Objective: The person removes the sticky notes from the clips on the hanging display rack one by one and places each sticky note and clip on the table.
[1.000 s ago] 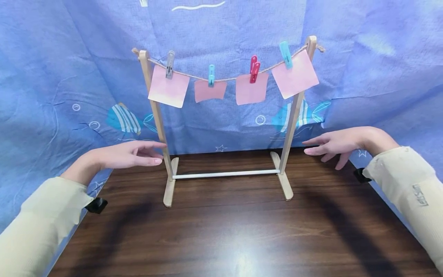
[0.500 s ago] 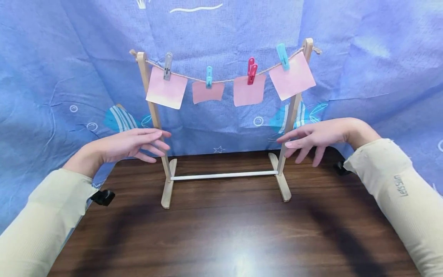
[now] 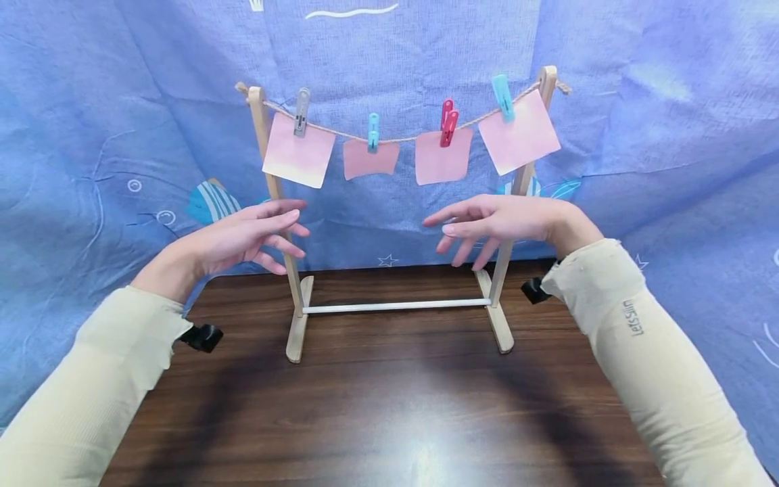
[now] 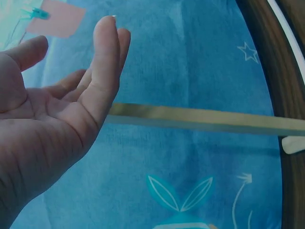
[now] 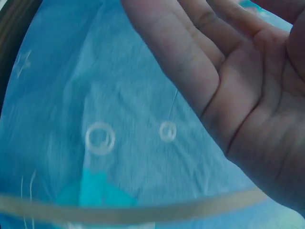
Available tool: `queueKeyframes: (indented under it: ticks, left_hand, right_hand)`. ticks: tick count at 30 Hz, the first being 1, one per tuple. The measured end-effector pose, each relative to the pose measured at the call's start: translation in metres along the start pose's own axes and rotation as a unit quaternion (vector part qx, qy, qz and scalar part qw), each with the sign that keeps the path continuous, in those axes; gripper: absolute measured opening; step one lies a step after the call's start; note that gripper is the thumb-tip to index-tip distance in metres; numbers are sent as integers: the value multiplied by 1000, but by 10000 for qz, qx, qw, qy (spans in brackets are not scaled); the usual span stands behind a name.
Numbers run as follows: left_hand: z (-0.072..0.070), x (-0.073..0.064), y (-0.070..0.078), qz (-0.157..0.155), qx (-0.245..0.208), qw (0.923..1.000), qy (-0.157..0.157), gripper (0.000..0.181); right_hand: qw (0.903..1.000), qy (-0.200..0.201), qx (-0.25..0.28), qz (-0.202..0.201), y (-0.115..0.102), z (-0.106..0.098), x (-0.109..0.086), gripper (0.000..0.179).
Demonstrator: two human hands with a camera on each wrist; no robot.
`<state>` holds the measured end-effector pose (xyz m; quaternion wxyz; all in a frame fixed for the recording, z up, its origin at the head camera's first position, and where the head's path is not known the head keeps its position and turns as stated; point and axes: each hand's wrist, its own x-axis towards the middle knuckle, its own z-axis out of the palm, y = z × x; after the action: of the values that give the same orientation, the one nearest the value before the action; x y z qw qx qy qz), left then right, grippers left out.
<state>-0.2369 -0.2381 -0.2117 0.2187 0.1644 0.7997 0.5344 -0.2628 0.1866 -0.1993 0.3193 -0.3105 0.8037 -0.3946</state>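
A twine line [image 3: 404,140] sags between the posts of a wooden stand [image 3: 504,264]. Pink paper squares hang from it, each under a clothespin: a grey clothespin [image 3: 301,112] at left, a small blue clothespin [image 3: 373,132], a red clothespin [image 3: 449,127], and a larger blue clothespin [image 3: 503,97] at right. My left hand [image 3: 246,237] hovers by the left post, its fingers loose and holding nothing; its palm [image 4: 57,114] shows in the left wrist view. Below the red-pinned paper [image 3: 442,162], my right hand [image 3: 502,220] hangs in the air with relaxed fingers, nothing in it.
The stand's feet [image 3: 500,330] rest on a dark wooden table [image 3: 377,406], joined by a white rod [image 3: 395,306]. Behind it hangs a blue cloth [image 3: 389,61] printed with fish and stars. A black strap mount [image 3: 203,337] sits at the left wrist.
My right hand has moved left, from outside the right post to in front of the stand. My left hand has risen and shifted slightly right, its fingers spreading. The papers and clothespins stay put.
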Motion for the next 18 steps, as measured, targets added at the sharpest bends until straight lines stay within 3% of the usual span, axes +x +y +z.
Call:
queueKeyframes:
  ticks: [5,9,18]
  left_hand:
    - [5,0,3,127,-226,9996,72,69]
    - [9,4,3,444,-463,9975,300,64]
    - [16,13,7,1048,-1299,9788,1189,61]
  right_hand:
    - [9970,254,196,-701,-14,9,14,48]
    - [9886,567,512,-1297,-27,18,26,45]
    - [9644,942,1202,-2159,-60,25,49,42]
